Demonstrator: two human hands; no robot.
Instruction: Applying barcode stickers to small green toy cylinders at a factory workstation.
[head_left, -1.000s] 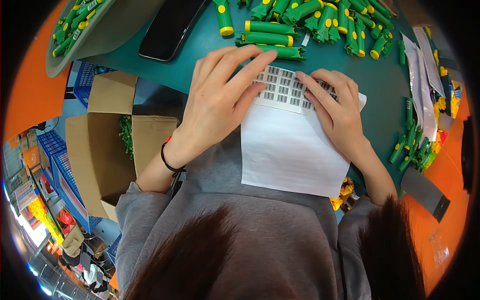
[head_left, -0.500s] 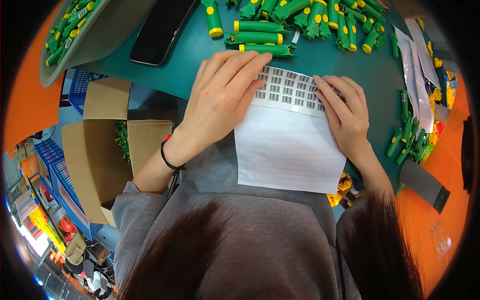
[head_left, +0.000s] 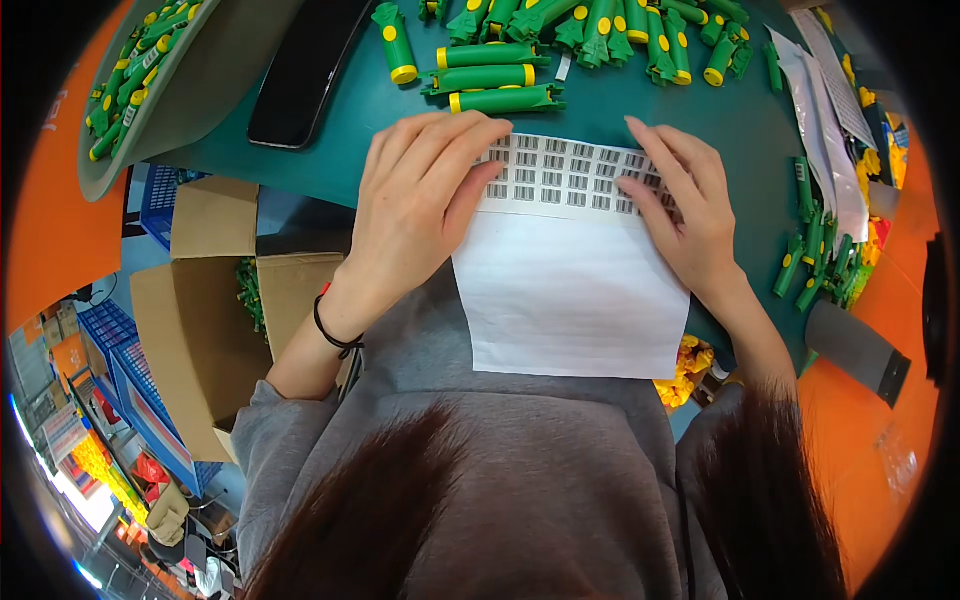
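Note:
A white sheet of barcode labels (head_left: 552,175) spans the gap between my hands, its printed rows at the far end and a blank white lower part (head_left: 570,290) hanging toward my lap. My left hand (head_left: 415,185) is closed on its far left corner, thumb on the printed face and index finger at the top edge. Over the right edge, my right hand (head_left: 690,205) has thumb and index finger spread; the thumb rests on the labels and the index tip is raised past the edge. Green tubes with yellow ends (head_left: 505,99) lie just beyond.
More green tubes (head_left: 600,30) are heaped at the back of the green table (head_left: 350,165). A black phone (head_left: 305,75) lies left of them, beside a grey bin (head_left: 215,90) of tubes. An open cardboard box (head_left: 200,340) stands at left. Plastic bags (head_left: 815,120) lie at right.
The sheet and both hands sit slightly further left in view. My right index finger has lifted off the labels, and its thumb now shows on them.

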